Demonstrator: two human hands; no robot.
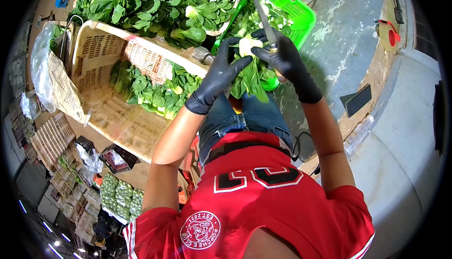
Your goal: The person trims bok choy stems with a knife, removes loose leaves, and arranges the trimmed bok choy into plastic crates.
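A head of bok choy (pixel 250 76) is held in front of my waist, its pale base up and its green leaves hanging down. My left hand (pixel 220 73), in a black glove, grips it from the left with the fingers around the base. My right hand (pixel 288 61), also gloved in black, keeps a knife (pixel 264 20) with its blade pointing up and away. The right thumb and fingers touch the bok choy's base as well. Behind both hands stands a bright green basket (pixel 303 16) with leaves and pale trimmings inside.
To the left, a worn cream crate (pixel 101 87) holds loose bok choy (pixel 157 92). A large heap of bok choy (pixel 155 5) lies beyond it. On the right ledge are a phone-like dark device (pixel 359 100) and a tape roll with a red dispenser (pixel 390 35). Bagged greens (pixel 121 195) stand lower left.
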